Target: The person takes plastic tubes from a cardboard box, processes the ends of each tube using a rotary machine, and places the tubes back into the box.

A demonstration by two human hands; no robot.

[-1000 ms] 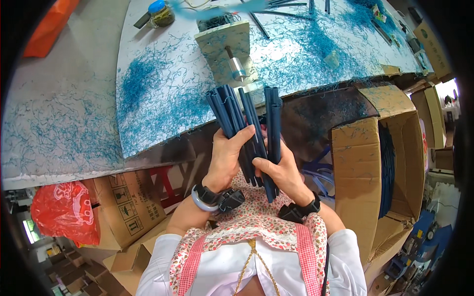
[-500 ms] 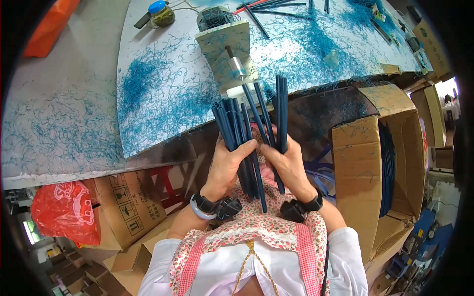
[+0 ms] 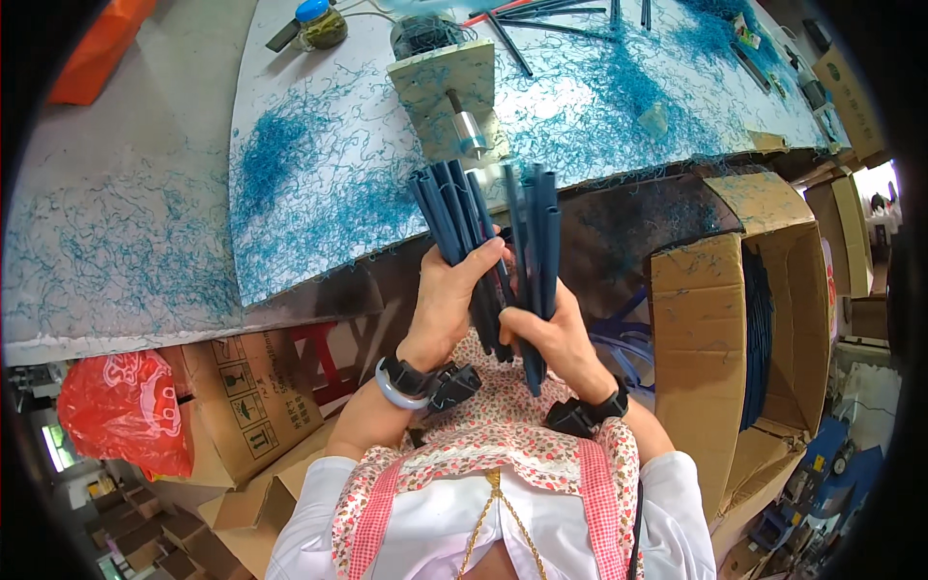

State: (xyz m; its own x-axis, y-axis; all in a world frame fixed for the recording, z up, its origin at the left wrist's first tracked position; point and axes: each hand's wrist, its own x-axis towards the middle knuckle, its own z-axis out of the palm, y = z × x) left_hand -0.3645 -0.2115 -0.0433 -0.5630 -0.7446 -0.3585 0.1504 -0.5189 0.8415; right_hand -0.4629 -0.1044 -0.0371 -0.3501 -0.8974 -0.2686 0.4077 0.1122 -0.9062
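Observation:
My left hand (image 3: 448, 302) is closed round a bundle of dark blue plastic tubes (image 3: 447, 215), its thumb lying across them. Close beside it, my right hand (image 3: 553, 333) grips a smaller bunch of the same tubes (image 3: 543, 242), thumb pressed over the front. Both bunches stand roughly upright over my flowered apron (image 3: 503, 387), their upper ends reaching the table's front edge. Just beyond them is a small motor-driven machine with a metal chuck (image 3: 469, 131). Parts of the fingers are hidden behind the tubes.
Blue curly shavings (image 3: 275, 159) litter the white tabletop (image 3: 362, 116). More tubes (image 3: 556, 24) and a blue-lidded jar (image 3: 321, 24) lie at the back. At right, an open cardboard box (image 3: 698, 358) holds dark tubes. A red bag (image 3: 124, 411) sits on a carton at left.
The separate tubes between my hands have been gathered into the right-hand bunch. My right hand has shifted slightly left and down, and my left hand has tilted up a little.

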